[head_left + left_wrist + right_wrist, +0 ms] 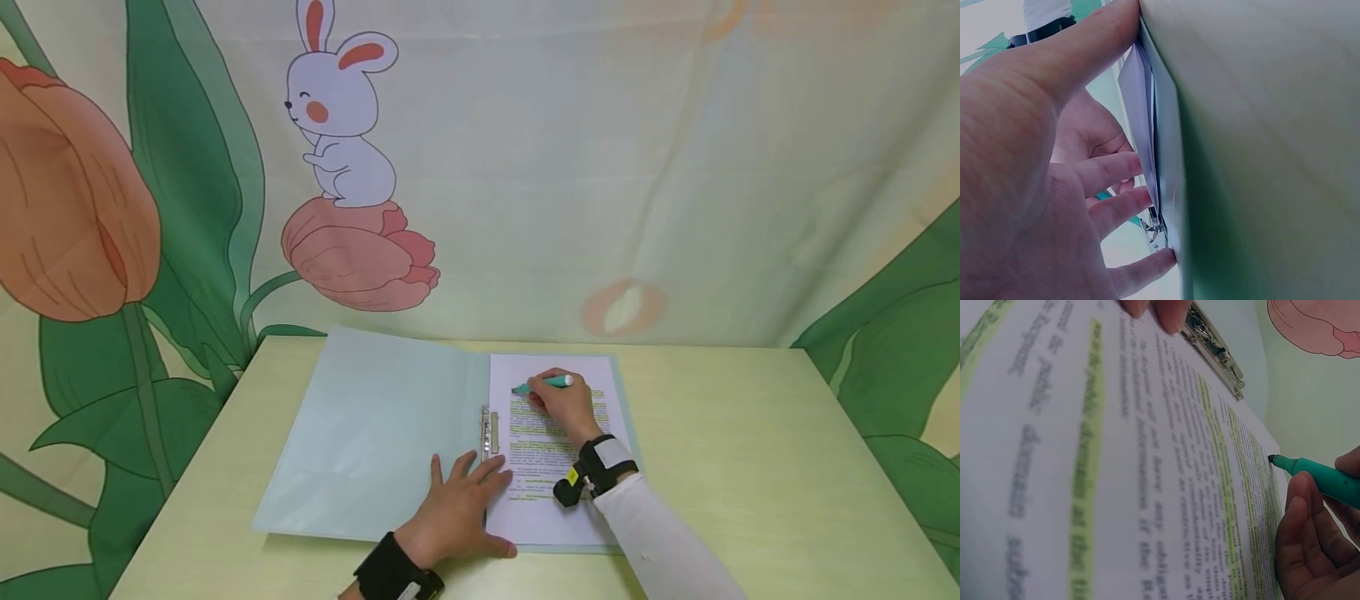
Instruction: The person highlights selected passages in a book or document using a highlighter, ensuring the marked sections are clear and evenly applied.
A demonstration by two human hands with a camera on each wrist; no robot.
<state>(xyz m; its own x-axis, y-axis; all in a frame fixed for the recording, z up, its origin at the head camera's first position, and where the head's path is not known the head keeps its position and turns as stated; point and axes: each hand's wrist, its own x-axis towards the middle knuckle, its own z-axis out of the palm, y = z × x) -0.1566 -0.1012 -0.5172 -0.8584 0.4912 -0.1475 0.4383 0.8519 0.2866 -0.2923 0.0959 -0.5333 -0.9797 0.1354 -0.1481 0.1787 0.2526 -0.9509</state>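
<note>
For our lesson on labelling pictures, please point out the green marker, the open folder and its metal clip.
Green marker [1330, 482]: right wrist view, on its barrel.
Folder [382, 433]: head view, on the bare inside of its left cover.
Metal clip [1215, 349]: right wrist view, midway along it.

Pale blue folder [390, 442] lying open on a desk [750, 450], its bare cover spread toward 9 o'clock. On the 3 o'clock side is white printed paper [551, 454], many of its lines highlighted yellow-green, with a metal clip [490, 432] at its 9 o'clock edge. A teal marker [1319, 475] with a white end, uncapped, is pinched in the fingers of the right hand [562, 407]; its dark tip points to 9 o'clock, at the page's 11 o'clock. The left hand [459, 512] rests spread at the page's 7 o'clock corner.
</note>
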